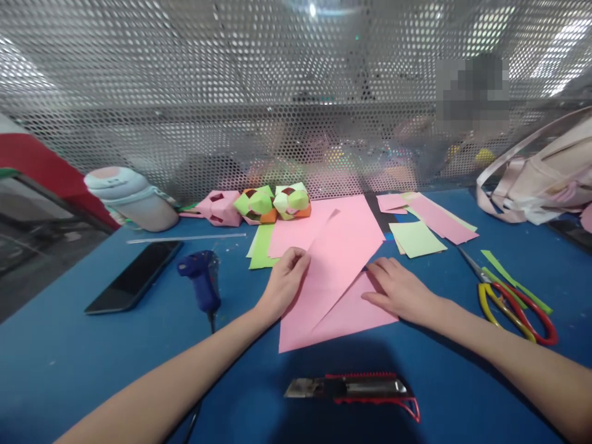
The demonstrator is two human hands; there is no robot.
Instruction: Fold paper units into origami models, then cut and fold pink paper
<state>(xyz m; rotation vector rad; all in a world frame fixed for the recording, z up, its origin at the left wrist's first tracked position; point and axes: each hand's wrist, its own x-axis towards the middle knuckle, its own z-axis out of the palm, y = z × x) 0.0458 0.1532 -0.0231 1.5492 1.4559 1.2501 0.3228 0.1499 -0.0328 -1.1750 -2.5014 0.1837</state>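
Observation:
A large pink sheet of paper (340, 253) lies in front of me, its upper layer folded diagonally over a lower flap. At its left edge my left hand (287, 277) is closed, thumb and fingers pinching the paper. My right hand (398, 290) rests at the right side on the lower pink layer, thumb apart from the bent fingers, fingertips by the folded edge. More pink and green sheets (263, 250) lie beneath and behind the left side. Nearer to me a utility knife (351, 388) with a red-edged handle lies with its blade pointing left.
Left are a blue glue gun (202, 283), a phone (134, 277), a clear stick (187, 237) and a bottle (132, 198). Folded paper shapes (259, 205) line a perforated metal panel (277, 123). Right are green paper squares (419, 239), scissors (513, 302) and a pale bag (550, 166).

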